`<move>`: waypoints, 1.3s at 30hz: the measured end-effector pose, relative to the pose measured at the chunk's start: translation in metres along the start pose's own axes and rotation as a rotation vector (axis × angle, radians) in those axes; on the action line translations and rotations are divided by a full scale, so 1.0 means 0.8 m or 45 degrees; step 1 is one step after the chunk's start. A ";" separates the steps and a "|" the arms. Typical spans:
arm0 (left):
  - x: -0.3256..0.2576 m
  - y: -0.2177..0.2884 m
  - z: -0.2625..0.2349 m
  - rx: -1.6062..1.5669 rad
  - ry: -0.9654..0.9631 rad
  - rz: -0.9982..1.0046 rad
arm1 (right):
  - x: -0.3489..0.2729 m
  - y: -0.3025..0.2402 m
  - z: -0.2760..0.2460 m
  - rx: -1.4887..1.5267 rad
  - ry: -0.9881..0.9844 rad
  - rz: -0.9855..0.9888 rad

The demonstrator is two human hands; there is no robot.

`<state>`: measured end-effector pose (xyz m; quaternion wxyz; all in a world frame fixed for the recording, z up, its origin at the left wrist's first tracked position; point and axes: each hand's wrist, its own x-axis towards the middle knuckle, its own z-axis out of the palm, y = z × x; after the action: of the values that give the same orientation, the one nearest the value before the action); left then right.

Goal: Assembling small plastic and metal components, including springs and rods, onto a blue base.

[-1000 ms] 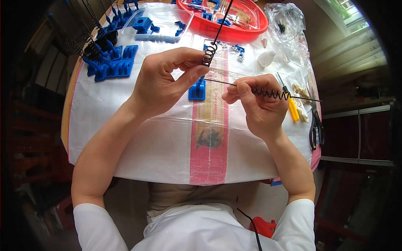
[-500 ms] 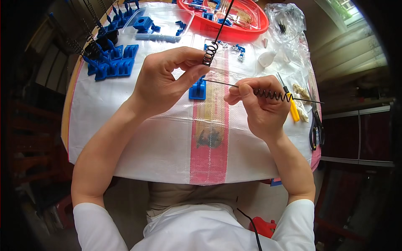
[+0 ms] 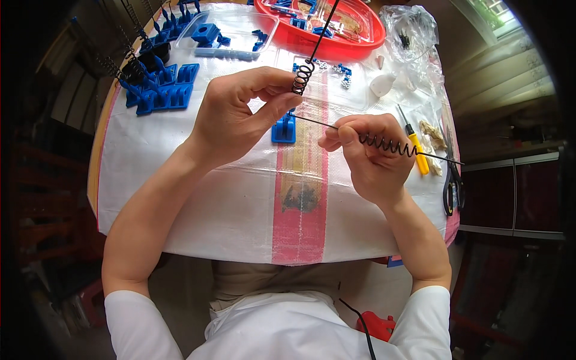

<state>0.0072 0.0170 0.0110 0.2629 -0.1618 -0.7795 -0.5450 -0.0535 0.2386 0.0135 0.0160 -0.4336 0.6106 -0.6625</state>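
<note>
Table (image 3: 210, 222): white-covered, pink-striped, running under left fingers (image 3: 279, 108) and right fingers (image 3: 348, 134)
Blue base (image 3: 284, 133): there, just below the left ones
Red basin (image 3: 375, 42): away beyond both
Yellow screwdriver (image 3: 422, 162): right of the right fingers

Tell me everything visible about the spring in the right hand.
The spring is black wire, apparently metal, with open coils between two straight ends. The right hand pinches it beside the coils' left end, thumb against fingers. It lies roughly sideways above the table, sloping down to the right. Its left tip appears beside the small blue block; contact is unclear.
</note>
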 end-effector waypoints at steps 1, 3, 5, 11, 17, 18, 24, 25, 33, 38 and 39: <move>0.000 0.001 -0.001 0.001 0.000 -0.007 | 0.000 0.000 0.001 -0.012 0.000 -0.014; 0.000 0.001 -0.001 0.000 -0.001 -0.011 | 0.000 0.001 0.003 -0.037 0.000 -0.041; -0.001 0.000 -0.001 -0.004 0.000 -0.004 | 0.001 0.001 0.004 -0.060 -0.009 -0.048; 0.000 0.000 0.003 -0.055 0.077 -0.021 | 0.001 0.002 0.003 -0.079 -0.014 -0.053; 0.000 -0.001 0.002 -0.031 0.074 -0.006 | 0.001 0.002 0.003 -0.072 -0.019 -0.049; 0.000 -0.001 0.002 -0.032 0.076 -0.002 | 0.001 0.002 0.003 -0.070 -0.017 -0.045; 0.001 -0.002 0.003 -0.029 0.061 0.012 | 0.000 0.002 0.002 -0.059 -0.009 -0.042; 0.001 -0.001 0.002 -0.034 0.061 0.006 | 0.000 0.002 0.002 -0.058 -0.010 -0.043; 0.000 -0.002 0.002 -0.061 0.065 -0.001 | 0.000 -0.002 0.001 -0.045 -0.007 -0.061; 0.000 -0.001 0.002 -0.054 0.059 -0.023 | -0.001 -0.002 -0.002 -0.070 -0.011 -0.074; -0.001 -0.001 0.001 -0.032 0.041 -0.016 | -0.001 -0.002 -0.003 -0.081 -0.015 -0.076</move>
<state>0.0072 0.0176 0.0099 0.2699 -0.1514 -0.7692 -0.5590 -0.0533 0.2414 0.0147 -0.0140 -0.4559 0.6180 -0.6404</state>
